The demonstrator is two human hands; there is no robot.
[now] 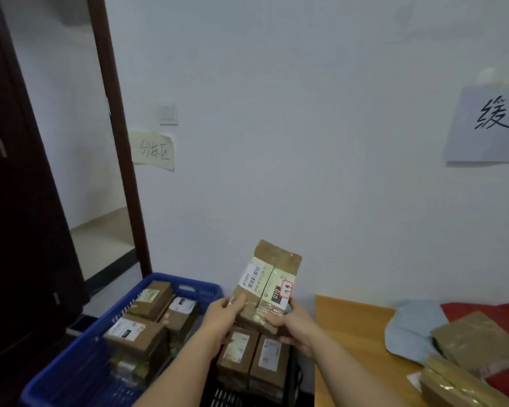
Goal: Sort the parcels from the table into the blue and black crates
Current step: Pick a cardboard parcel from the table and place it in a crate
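We hold a brown cardboard parcel with a white label (266,286) upright above the crates, our left hand (224,320) and right hand (294,326) both curled round its lower end; to the right an orange wooden table (353,327) carries more taped parcels (473,342); the blue plastic crate (106,348) and what looks like a black crate (232,398) hold labelled boxes; beyond, a white wall

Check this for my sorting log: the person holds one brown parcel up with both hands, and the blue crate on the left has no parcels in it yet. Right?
Not quite. The head view shows the blue crate already holding several brown parcels. The rest stands: the left hand and right hand hold one brown parcel up.
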